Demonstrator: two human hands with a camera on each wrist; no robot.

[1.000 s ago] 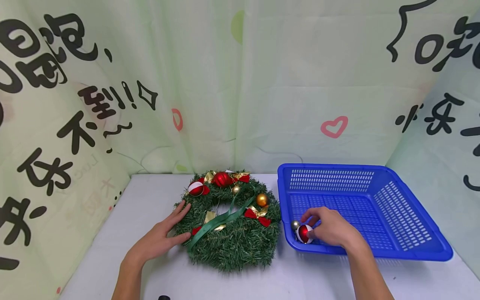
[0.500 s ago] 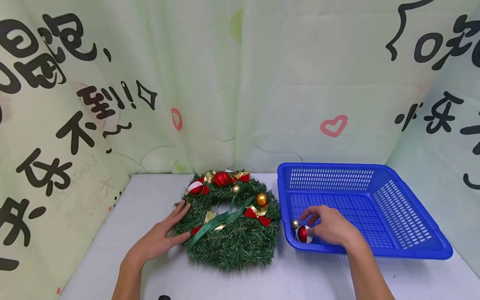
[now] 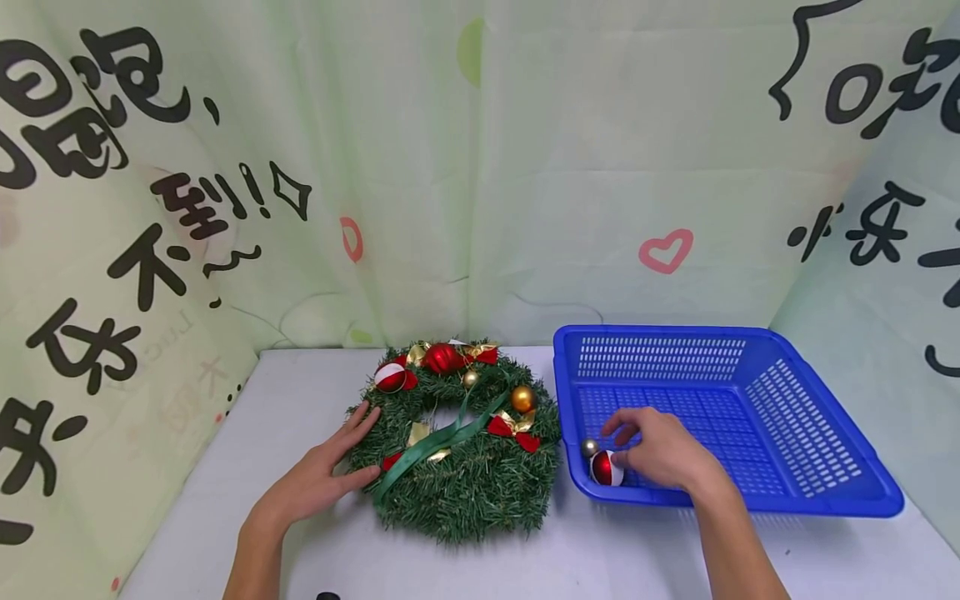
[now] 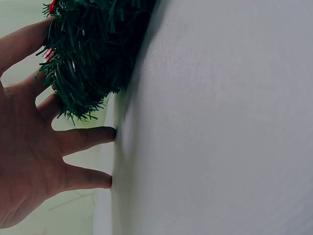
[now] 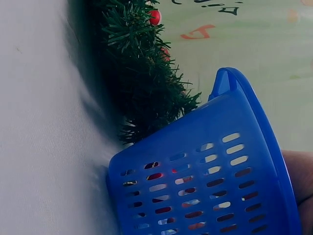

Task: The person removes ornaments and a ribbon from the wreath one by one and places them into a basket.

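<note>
A green Christmas wreath (image 3: 472, 492) with red bows, baubles and a green ribbon lies on the table. My left hand (image 3: 318, 479) is spread at its left edge; in the left wrist view that hand (image 4: 29, 142) has some fingers against the greenery and two fingertips on the tabletop. Inside the blue basket (image 3: 727, 502), near its front left corner, sit a red-and-white bauble (image 3: 606, 469) and a small silver bauble (image 3: 590, 447). My right hand (image 3: 660, 450) reaches in, fingers loosely bent, thumb at the red-and-white bauble. The basket wall mostly hides that hand in the right wrist view.
The basket stands against the wreath's right side on the white table (image 3: 240, 433). A printed pale green curtain (image 3: 480, 208) closes off the back and both sides. A small black object (image 3: 327, 596) shows at the bottom edge.
The right thumb overlaps the red-and-white bauble a little less than before. The left hand, wreath and basket have kept their places; the head view has shifted slightly.
</note>
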